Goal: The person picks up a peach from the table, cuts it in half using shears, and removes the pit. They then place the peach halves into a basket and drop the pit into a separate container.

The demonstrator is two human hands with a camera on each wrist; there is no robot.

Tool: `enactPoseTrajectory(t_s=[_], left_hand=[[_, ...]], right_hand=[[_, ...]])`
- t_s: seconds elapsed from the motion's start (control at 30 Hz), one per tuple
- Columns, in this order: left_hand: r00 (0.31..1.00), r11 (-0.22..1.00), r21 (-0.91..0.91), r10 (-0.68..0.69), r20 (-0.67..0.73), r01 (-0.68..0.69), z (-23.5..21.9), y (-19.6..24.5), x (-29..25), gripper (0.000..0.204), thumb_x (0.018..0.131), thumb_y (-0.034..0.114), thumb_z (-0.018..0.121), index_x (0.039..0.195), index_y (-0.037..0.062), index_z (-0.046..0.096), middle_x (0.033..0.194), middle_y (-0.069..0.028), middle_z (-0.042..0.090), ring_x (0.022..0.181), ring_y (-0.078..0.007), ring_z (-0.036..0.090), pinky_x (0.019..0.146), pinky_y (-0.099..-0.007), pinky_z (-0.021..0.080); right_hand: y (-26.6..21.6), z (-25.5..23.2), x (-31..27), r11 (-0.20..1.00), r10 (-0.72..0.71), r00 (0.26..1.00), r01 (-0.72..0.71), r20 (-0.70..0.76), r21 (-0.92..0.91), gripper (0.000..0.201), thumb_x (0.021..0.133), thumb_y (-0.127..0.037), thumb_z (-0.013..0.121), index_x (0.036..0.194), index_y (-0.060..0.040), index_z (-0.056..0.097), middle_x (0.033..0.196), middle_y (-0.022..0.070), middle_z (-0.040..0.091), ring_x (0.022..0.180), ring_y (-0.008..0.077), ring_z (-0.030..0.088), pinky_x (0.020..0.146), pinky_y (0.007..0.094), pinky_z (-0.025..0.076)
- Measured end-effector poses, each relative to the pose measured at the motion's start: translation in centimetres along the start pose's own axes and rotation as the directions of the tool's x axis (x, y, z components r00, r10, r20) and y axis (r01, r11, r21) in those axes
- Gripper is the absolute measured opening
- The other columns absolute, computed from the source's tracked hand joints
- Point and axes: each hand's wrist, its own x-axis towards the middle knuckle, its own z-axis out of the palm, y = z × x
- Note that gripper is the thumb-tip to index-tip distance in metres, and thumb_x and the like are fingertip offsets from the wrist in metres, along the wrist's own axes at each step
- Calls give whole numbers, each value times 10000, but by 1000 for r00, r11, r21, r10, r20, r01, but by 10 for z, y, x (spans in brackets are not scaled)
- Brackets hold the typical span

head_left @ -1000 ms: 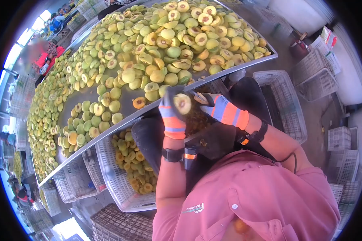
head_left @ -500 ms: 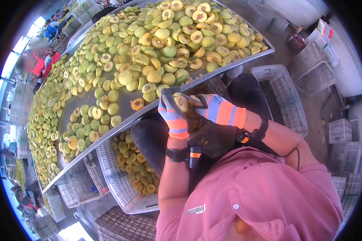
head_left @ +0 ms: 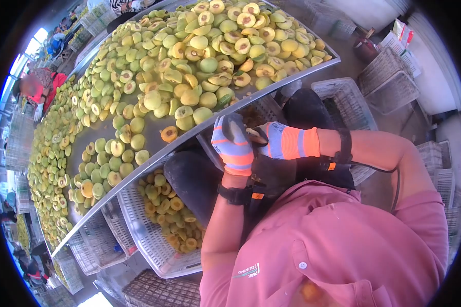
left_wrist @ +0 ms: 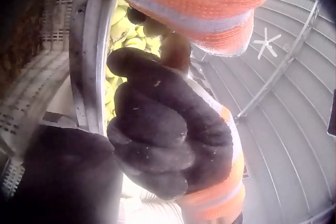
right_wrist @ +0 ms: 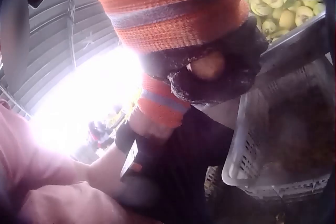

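Observation:
My left hand [head_left: 234, 143], in an orange, grey and dark-palmed glove, curls at the table's front edge. The peach half it held in the earlier frames is hidden behind its fingers now. Close against it, my gloved right hand [head_left: 281, 139] grips a small brown-handled tool [head_left: 256, 135]. From the right wrist, a rounded brown end [right_wrist: 207, 66] shows among the dark glove fingers. The left wrist view has the right hand's curled fingers [left_wrist: 152, 124] beneath the left cuff [left_wrist: 210, 16]. Halved yellow-green peaches [head_left: 189, 97] are heaped across the metal table [head_left: 161, 123].
Under the table's metal rim [head_left: 189, 137] stands a white crate [head_left: 138, 225] of peach halves. Another crate [head_left: 366, 110] is at the right, with stacked crates [head_left: 389, 77] beyond. A brown crate [head_left: 159, 291] lies below. A person in red [head_left: 56, 84] works across the table.
The peach half, visible in the left hand earlier, has gone out of sight as that hand turned. The right hand has drawn closer to it, and its elbow has swung outward.

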Motion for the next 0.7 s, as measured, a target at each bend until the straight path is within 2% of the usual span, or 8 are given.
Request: enactPoseTrajectory(t_s=[0.07,0.17,0.27,0.4,0.47,0.57,0.63,0.7], left_hand=[[997,993,90,75,8,-75,-2,-2,2,166,918,107,535,879,-34,613,821,-82,620,747,-160,578,655,-309,460],[987,989,8,-147,-63,148,-5,10,6,261,952,137,497,814,-41,629,715,-58,603,659,-114,516,607,-279,417],[946,936,-165,-322,-49,310,-10,3,8,264,945,146,519,790,-37,631,679,-58,609,641,-107,519,602,-285,424],[964,962,77,-259,-65,264,-13,1,8,249,929,144,533,792,-37,638,682,-57,622,623,-112,529,585,-297,428],[987,968,191,-150,-63,160,-13,-8,10,241,918,134,538,783,-36,642,677,-55,629,615,-116,538,579,-302,430],[968,955,163,-246,-44,250,-15,-3,13,231,901,114,539,763,-39,642,679,-63,649,613,-122,557,580,-302,441],[936,935,57,-348,-63,351,-15,-12,12,228,896,105,538,759,-41,646,684,-68,660,617,-126,567,586,-298,446],[920,920,37,-389,-40,390,-12,-15,11,222,892,101,540,764,-41,654,693,-68,669,620,-126,573,591,-292,451]], right_hand=[[-4,-1,-1,1000,-4,1000,4,19,19,214,777,-185,625,902,-11,622,794,205,642,809,388,626,690,420,491],[13,15,13,955,-185,978,201,92,-219,181,810,-157,592,938,-32,616,788,177,629,791,373,625,676,409,486],[15,28,22,989,-146,989,147,14,-29,154,850,-129,536,968,-62,609,791,148,605,767,346,623,668,395,483],[40,38,34,823,-383,906,424,182,-378,150,857,-125,535,979,-87,613,815,110,607,751,335,626,646,392,476],[44,41,36,841,-366,914,406,176,-357,160,844,-131,559,987,-87,616,825,98,615,751,331,631,637,400,472],[31,39,31,960,-256,965,261,55,-104,162,826,-132,579,971,-75,625,839,97,621,744,314,637,635,415,474],[38,41,38,911,-319,940,340,123,-234,135,824,-120,564,916,-45,627,786,123,618,711,314,636,627,414,484],[42,39,35,959,-221,964,242,148,-149,130,818,-118,558,861,-15,624,734,152,616,679,323,633,614,412,491]])
